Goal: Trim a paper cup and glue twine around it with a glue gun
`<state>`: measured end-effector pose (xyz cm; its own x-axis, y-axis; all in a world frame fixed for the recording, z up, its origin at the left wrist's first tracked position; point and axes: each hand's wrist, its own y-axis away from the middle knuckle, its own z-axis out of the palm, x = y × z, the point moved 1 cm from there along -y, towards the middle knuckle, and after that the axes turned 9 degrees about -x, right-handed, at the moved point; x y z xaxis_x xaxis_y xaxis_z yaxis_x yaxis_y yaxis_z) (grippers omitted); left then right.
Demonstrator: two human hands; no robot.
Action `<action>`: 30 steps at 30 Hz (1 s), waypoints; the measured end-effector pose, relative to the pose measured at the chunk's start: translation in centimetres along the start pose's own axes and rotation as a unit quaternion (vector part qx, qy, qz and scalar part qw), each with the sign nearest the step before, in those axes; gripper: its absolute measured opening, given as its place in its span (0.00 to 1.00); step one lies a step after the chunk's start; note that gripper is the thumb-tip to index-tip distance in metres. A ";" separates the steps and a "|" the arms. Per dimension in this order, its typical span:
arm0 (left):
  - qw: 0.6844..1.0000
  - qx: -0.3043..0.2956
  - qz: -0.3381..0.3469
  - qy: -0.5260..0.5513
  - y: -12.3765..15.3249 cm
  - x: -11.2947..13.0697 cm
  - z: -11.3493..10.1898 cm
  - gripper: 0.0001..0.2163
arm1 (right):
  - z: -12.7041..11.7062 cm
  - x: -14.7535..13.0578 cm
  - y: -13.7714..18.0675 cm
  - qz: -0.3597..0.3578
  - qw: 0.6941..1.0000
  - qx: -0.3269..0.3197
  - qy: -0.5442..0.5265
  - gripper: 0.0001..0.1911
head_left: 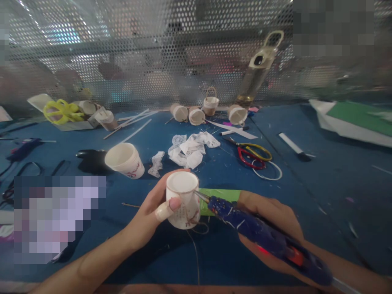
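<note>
My left hand (154, 204) is wrapped round a white paper cup (180, 210), which stands upside down with its base facing up. A bandage-like wrap covers part of the left thumb. Brown twine (196, 222) hangs from the cup's lower side and trails down the table. My right hand (272, 216) grips a dark blue hot glue gun (245, 220) with a red light showing on it. The gun's metal nozzle meets the cup near its base edge. Partly hidden behind cup and gun lies a flat green piece (219, 196).
Another paper cup (125, 159) tilts at left. Lace scraps (192, 149) lie ahead, with red-and-yellow-handled scissors (254, 155) to their right. Several small twine-wrapped cups (196, 115) sit along the perforated metal screen (153, 61). A clear bottle (257, 73) stands there; a second glue gun (24, 149) lies far left.
</note>
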<state>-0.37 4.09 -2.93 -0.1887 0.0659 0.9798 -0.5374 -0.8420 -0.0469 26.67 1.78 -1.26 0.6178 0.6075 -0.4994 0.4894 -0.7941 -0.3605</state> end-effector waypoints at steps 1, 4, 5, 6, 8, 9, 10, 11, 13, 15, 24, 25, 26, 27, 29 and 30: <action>1.000 -0.002 -0.001 0.000 0.0 0.0 0.0 0.25 | 0.0 0.0 0.0 -0.005 1.000 -0.007 0.002 0.07; 1.000 -0.001 0.003 0.001 0.0 0.0 -0.1 0.26 | 0.0 0.1 0.0 -0.019 0.999 -0.026 0.005 0.08; 1.000 -0.001 0.005 0.002 0.0 -0.1 -0.1 0.26 | 0.0 0.1 -0.1 -0.020 0.999 -0.024 0.004 0.08; 1.000 0.000 0.006 0.003 0.0 -0.1 -0.2 0.26 | -0.1 0.1 -0.1 -0.019 1.000 -0.023 0.002 0.09; 1.000 0.001 0.003 0.006 0.0 0.0 -0.2 0.26 | -0.1 0.0 -0.1 -0.018 1.000 -0.017 0.001 0.10; 1.000 0.001 0.000 0.006 -0.1 0.1 -0.2 0.27 | -0.1 0.0 -0.1 -0.016 1.000 -0.013 0.002 0.10; 1.000 0.002 -0.005 0.005 -0.1 0.1 -0.2 0.27 | -0.1 0.0 -0.1 -0.014 1.000 -0.015 0.005 0.10; 1.000 0.002 -0.011 0.003 -0.1 0.2 -0.2 0.27 | -0.1 -0.1 -0.1 -0.009 1.000 -0.019 0.008 0.09; 1.000 0.004 -0.018 0.000 -0.2 0.3 -0.1 0.28 | 0.0 -0.1 0.0 0.000 0.999 -0.032 0.013 0.09; 1.000 0.007 -0.015 -0.003 -0.2 0.3 0.0 0.28 | 0.1 -0.1 0.1 0.005 0.999 -0.043 0.015 0.09; 0.999 0.031 0.019 -0.030 0.0 0.2 0.0 0.26 | 0.0 -0.3 -0.3 -0.017 1.000 0.003 0.019 0.10; 0.999 0.034 0.020 -0.034 0.0 0.3 0.0 0.25 | 0.0 -0.3 -0.3 -0.016 1.000 -0.002 0.018 0.10; 0.998 0.036 0.020 -0.037 -0.1 0.3 0.1 0.24 | 0.0 -0.3 -0.3 -0.016 1.000 -0.013 0.014 0.10; 0.998 0.037 0.020 -0.040 -0.1 0.3 0.1 0.24 | 0.1 -0.3 -0.2 -0.016 1.000 -0.024 0.009 0.10; 0.998 0.042 0.022 -0.046 -0.2 0.3 0.1 0.24 | 0.1 -0.2 -0.2 -0.015 0.999 -0.034 -0.001 0.10; 0.997 0.045 0.025 -0.050 -0.2 0.3 0.1 0.23 | 0.2 -0.1 -0.3 -0.013 0.999 -0.029 -0.005 0.10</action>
<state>-0.27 4.24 -2.56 -0.1276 -0.0278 0.9914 -0.4528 -0.8877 -0.0832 26.37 1.95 -1.28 0.5985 0.6267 -0.4991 0.5393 -0.7758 -0.3274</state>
